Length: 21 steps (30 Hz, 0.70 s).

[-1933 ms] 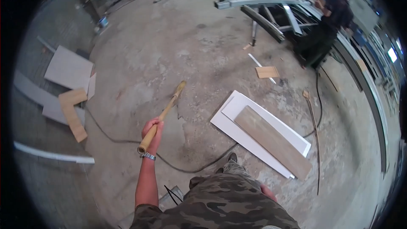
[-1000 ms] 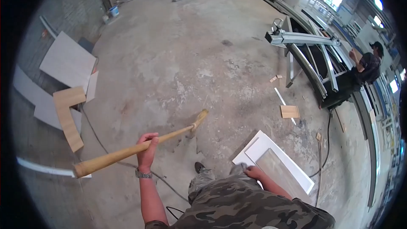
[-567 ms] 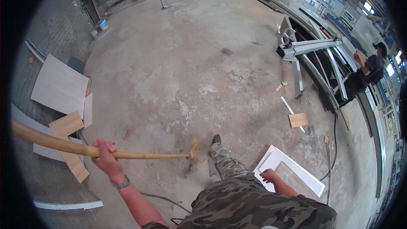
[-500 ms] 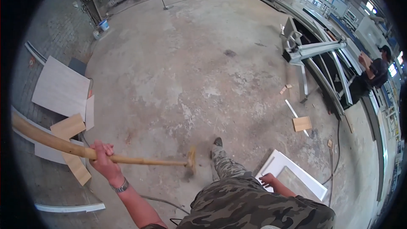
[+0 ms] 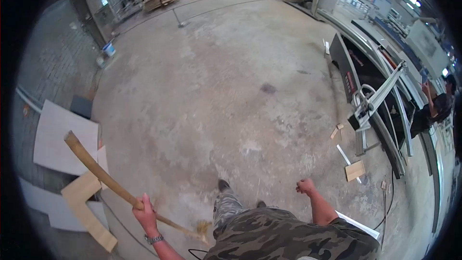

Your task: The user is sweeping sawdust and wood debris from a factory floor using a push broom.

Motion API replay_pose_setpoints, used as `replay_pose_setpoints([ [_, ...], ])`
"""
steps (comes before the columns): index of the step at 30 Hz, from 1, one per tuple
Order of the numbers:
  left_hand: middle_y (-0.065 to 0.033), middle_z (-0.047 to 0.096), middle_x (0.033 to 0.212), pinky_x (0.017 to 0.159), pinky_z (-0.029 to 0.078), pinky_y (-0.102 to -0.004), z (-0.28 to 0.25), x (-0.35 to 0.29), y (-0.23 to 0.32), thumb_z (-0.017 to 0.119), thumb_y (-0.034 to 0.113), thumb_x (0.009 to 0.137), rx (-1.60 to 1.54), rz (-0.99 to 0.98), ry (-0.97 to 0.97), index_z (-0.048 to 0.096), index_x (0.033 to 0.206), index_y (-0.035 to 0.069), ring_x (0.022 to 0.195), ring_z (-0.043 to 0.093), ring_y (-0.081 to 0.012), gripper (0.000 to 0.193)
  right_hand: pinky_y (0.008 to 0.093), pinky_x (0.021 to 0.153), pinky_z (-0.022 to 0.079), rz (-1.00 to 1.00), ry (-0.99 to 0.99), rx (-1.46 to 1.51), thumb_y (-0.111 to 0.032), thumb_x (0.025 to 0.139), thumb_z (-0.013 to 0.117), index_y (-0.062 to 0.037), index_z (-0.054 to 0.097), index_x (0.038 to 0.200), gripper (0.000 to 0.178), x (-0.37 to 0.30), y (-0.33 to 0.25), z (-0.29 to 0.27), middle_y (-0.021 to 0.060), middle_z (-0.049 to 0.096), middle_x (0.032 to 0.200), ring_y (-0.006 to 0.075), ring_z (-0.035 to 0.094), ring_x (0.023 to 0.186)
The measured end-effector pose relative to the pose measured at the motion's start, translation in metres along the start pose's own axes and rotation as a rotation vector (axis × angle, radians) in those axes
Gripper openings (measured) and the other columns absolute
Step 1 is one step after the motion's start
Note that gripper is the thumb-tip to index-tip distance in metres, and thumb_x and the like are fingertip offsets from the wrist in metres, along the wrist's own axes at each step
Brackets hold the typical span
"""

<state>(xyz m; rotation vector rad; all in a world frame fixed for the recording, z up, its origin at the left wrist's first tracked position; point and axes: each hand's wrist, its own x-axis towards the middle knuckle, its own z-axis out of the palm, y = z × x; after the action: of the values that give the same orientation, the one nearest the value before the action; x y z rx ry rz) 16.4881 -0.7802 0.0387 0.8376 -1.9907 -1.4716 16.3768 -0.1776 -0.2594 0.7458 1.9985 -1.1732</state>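
My left hand [image 5: 145,212] is wrapped round the long wooden handle of a broom [image 5: 111,181]. The handle slants from the upper left down to a yellowish bristle head [image 5: 204,229] low by my left leg, near the floor. A metal watch sits on my left wrist. On the other side, my right hand [image 5: 304,187] hangs free over the concrete floor, its fingers curled in, and no object shows in it.
Pale boards [image 5: 65,137] and an angled wooden piece [image 5: 86,204] lie by the left wall. To the right stand a metal-framed machine [image 5: 380,91] and a co-worker [image 5: 435,108]. A small wood block [image 5: 355,170], a white panel [image 5: 358,224] and a cable [image 5: 391,197] lie nearer.
The view has moved forward and turned. The broom's handle has swung to a steeper slant, still in my left hand. My right hand has come forward, away from the white panel.
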Motion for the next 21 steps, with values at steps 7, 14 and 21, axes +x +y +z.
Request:
replay_pose_setpoints([
  [7,-0.0002,0.046,0.049,0.040,0.038,-0.0261,0.105,0.196,-0.027,0.061,0.023,0.091,0.173,-0.059,-0.080,0.049,0.066,0.005,0.040,0.047,-0.0107,0.033,0.0361,0.052,0.053,0.048,0.103,-0.139,-0.017,0.081,0.064,-0.0003,0.062,0.109,0.032,0.067,-0.142,0.025,0.0152,0.067,0.080,0.0251,0.067,0.063],
  [14,-0.0009,0.047,0.046,0.040,0.038,-0.0265,0.242,0.375,0.033,0.061,0.022,0.090,0.196,-0.142,-0.339,0.050,0.063,0.005,0.039,0.048,-0.0118,0.035,0.0397,0.068,0.054,-0.076,-0.085,0.122,-0.028,0.080,0.066,-0.0044,0.067,0.106,0.035,0.112,-0.261,0.135,0.0150,0.066,0.098,0.0238,0.066,0.080],
  [21,0.0004,0.046,0.048,0.041,0.037,-0.0269,0.400,0.529,0.069,0.063,0.024,0.090,0.270,-0.037,-0.525,0.049,0.062,0.006,0.041,0.047,-0.0100,0.036,0.0364,0.060,0.053,0.225,-0.174,-0.011,-0.030,0.079,0.064,-0.0079,0.070,0.103,0.033,0.206,-0.415,0.133,0.0112,0.068,0.094,0.0210,0.065,0.078],
])
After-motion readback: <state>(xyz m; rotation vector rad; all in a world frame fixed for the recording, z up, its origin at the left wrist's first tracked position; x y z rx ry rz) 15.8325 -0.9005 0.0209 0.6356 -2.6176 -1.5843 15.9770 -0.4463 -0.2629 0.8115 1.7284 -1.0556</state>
